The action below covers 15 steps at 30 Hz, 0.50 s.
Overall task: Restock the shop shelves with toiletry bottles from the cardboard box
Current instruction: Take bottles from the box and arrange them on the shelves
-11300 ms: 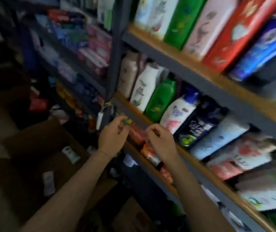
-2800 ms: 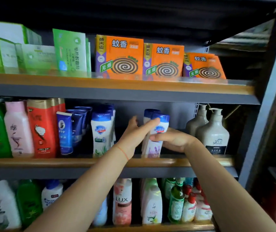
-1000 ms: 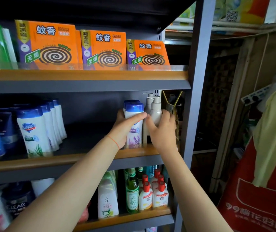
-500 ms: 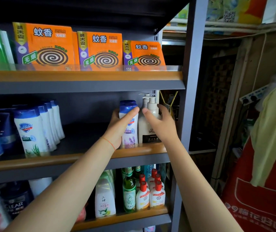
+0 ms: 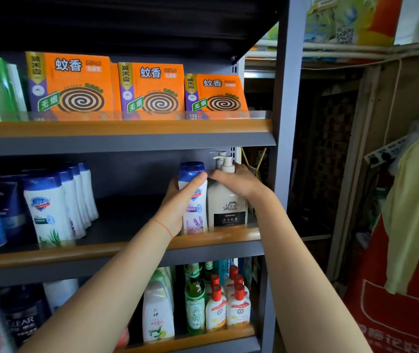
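Observation:
On the middle shelf (image 5: 127, 248) a white bottle with a blue cap and lavender label (image 5: 197, 210) stands upright at the right end. My left hand (image 5: 180, 202) grips it from the left, thumb across its front near the cap. Right beside it stands a cream pump bottle (image 5: 227, 202) with a dark label. My right hand (image 5: 239, 180) rests over the pump bottle's shoulder, fingers reaching to the blue cap. A second blue cap shows just behind the first. The cardboard box is out of view.
A row of white blue-capped bottles (image 5: 50, 207) stands at the shelf's left, with a bare stretch of shelf between it and my hands. Orange mosquito-coil boxes (image 5: 149, 87) fill the shelf above. Small bottles (image 5: 216, 301) crowd the shelf below. A grey upright post (image 5: 283, 149) bounds the right side.
Both hands have pushed the lavender bottle and the pump bottle together toward the right end of the shelf. My right hand now lies higher, on the pump bottle's shoulder.

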### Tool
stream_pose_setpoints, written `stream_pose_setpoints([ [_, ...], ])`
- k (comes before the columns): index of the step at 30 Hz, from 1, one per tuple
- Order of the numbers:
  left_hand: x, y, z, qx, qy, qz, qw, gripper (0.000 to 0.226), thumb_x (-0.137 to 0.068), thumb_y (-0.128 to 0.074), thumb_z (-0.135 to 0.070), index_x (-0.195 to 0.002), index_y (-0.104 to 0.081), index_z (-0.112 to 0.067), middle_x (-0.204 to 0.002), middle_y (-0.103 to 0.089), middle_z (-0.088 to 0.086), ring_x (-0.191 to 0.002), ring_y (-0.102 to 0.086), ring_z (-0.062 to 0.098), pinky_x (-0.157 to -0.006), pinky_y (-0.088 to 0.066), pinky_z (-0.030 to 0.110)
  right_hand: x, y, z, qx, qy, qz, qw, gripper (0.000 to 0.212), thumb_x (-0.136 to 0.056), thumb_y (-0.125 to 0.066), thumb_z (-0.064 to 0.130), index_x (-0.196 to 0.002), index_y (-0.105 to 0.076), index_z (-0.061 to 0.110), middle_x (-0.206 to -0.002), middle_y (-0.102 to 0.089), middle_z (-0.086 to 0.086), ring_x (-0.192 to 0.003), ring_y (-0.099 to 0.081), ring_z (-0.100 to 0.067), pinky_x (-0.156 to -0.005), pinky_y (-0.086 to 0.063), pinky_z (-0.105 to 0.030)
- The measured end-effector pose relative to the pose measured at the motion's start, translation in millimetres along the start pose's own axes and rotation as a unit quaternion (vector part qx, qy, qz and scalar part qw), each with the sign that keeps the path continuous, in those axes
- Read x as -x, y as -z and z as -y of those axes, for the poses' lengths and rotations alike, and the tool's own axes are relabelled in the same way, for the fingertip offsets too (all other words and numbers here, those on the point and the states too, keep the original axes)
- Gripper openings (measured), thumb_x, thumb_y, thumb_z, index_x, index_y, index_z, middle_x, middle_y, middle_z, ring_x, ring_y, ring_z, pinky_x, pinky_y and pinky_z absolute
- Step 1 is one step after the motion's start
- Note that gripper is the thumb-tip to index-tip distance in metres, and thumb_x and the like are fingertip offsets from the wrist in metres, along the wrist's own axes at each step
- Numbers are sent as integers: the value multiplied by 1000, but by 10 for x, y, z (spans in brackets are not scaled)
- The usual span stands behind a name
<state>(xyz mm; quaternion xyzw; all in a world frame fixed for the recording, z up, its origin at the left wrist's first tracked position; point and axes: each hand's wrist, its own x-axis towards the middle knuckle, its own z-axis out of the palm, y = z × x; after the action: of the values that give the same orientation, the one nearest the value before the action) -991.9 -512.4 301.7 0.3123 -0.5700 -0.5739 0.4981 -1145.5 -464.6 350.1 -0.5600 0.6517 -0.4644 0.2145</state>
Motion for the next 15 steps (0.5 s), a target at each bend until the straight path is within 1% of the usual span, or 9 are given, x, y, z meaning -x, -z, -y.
stream_pose_setpoints([
  [2, 9, -1, -6, -1, -2, 0, 1000, 76, -62, -83, -56, -124, -52, -27, -111, -71, 10, -98, -72, 24, -81, -60, 41, -14, -14, 5, 11, -11, -5, 1000, 92, -59, -71, 67, -138, -49, 26, -141, -47, 2, -123, -51, -22, -100, -45, -41],
  [3, 12, 2, -9, 0, -6, 2, 1000, 75, -62, -86, -52, -124, -53, -25, -111, -71, 10, -97, -72, 24, -78, -59, 39, -30, -18, -7, 7, -17, -3, 1000, 93, -56, -71, 67, -137, -50, 26, -139, -50, 2, -122, -53, -22, -100, -46, -42],
  [5, 13, 9, -11, 0, -20, 7, 1000, 61, -69, -87, -34, -120, -56, -21, -110, -71, 12, -98, -72, 25, -80, -60, 40, -56, -17, -20, -4, -17, 8, 1000, 78, -58, -71, 59, -127, -56, 26, -125, -62, 2, -108, -61, -18, -89, -51, -37],
  [7, 19, 21, -27, -13, -25, 6, 1000, 45, -75, -84, -21, -113, -59, -21, -108, -71, 13, -98, -71, 27, -83, -60, 42, -87, -7, -42, -10, -17, 21, 1000, 66, -62, -70, 52, -121, -57, 27, -111, -67, 4, -99, -65, -16, -82, -52, -35],
  [8, 14, 33, -33, -16, -27, 2, 999, 44, -75, -84, -20, -111, -59, -21, -107, -71, 13, -97, -70, 26, -82, -59, 40, -94, -4, -48, -13, -17, 23, 999, 63, -63, -70, 49, -121, -56, 28, -109, -68, 4, -98, -66, -16, -83, -53, -35],
  [9, 14, 51, -41, -14, -29, -3, 999, 50, -71, -85, -21, -113, -59, -20, -106, -70, 13, -94, -70, 25, -79, -59, 38, -102, -2, -56, -16, -17, 24, 999, 61, -65, -70, 47, -121, -55, 28, -108, -68, 4, -97, -66, -16, -82, -53, -34],
  [12, -10, 135, -54, -1, -22, -20, 1000, 69, -60, -83, -31, -121, -56, -15, -104, -66, 12, -91, -66, 23, -79, -56, 37, -104, 2, -63, -21, -9, 30, 999, 60, -70, -70, 41, -125, -51, 27, -105, -69, 3, -90, -66, -13, -70, -50, -29],
  [13, -11, 162, -60, -2, -19, -22, 1000, 70, -59, -83, -33, -122, -55, -15, -104, -65, 12, -91, -66, 23, -80, -56, 38, -106, 1, -65, -18, -8, 32, 999, 62, -70, -70, 40, -127, -50, 26, -105, -68, 2, -90, -66, -13, -68, -48, -29],
  [15, -13, 192, -61, -6, -17, -9, 1000, 68, -60, -83, -33, -121, -56, -16, -101, -66, 10, -92, -66, 22, -79, -57, 36, -119, -6, -75, -14, -3, 33, 999, 69, -66, -70, 43, -130, -49, 25, -106, -68, 2, -91, -66, -13, -70, -48, -30],
])
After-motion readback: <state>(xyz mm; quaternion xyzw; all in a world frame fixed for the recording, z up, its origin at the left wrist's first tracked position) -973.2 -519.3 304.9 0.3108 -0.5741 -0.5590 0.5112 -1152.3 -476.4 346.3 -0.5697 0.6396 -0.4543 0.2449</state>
